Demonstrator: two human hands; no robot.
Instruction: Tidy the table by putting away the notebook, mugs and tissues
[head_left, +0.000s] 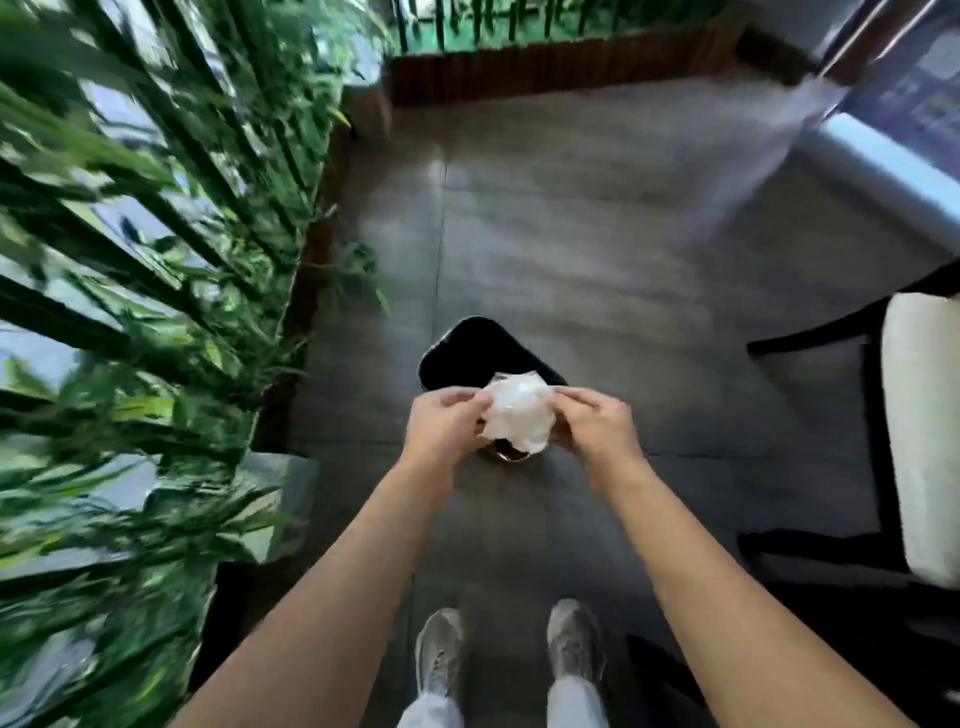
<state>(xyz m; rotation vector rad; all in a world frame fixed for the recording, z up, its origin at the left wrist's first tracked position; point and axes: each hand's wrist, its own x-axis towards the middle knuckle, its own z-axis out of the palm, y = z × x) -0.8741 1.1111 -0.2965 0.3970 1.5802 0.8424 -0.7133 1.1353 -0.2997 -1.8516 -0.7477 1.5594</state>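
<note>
A crumpled wad of white tissues (517, 415) is held between both hands in front of me. My left hand (444, 428) pinches its left side and my right hand (597, 428) pinches its right side. The wad hangs directly above a black bin (467, 348) that stands on the grey floor; the tissues and my hands cover the bin's near part. A shiny rim or pedal of the bin (506, 456) peeks out below the wad. No notebook or mug is in view.
A planter of tall green plants (145, 260) lines the left side. A wooden planter edge (561, 73) runs across the far end. A black-framed chair with a white cushion (919, 431) stands at the right. My feet (509, 649) are on the tiled floor.
</note>
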